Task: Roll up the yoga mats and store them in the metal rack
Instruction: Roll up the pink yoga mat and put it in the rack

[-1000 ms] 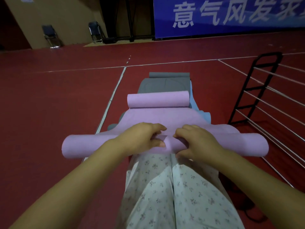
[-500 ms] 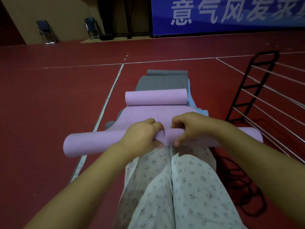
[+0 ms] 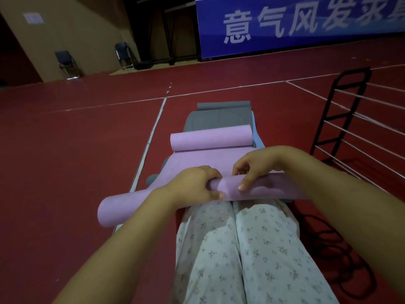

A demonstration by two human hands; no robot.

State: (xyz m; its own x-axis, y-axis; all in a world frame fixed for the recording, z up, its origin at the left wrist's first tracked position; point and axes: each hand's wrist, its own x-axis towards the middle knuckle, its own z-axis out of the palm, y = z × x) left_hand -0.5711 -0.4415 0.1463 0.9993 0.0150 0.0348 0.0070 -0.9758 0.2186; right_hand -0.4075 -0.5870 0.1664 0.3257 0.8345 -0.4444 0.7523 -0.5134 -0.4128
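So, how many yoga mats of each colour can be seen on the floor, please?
Purple mat: 1, curled at its far end, both hands rolling its near end
Grey mat: 1
Blue mat: 1, only an edge visible
Total: 3

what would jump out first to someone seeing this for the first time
Centre frame, the left hand and right hand grip a half-rolled lilac foam yoga mat on the red gym floor. A blue banner with white characters fills the back wall, and a black metal rack stands at right.
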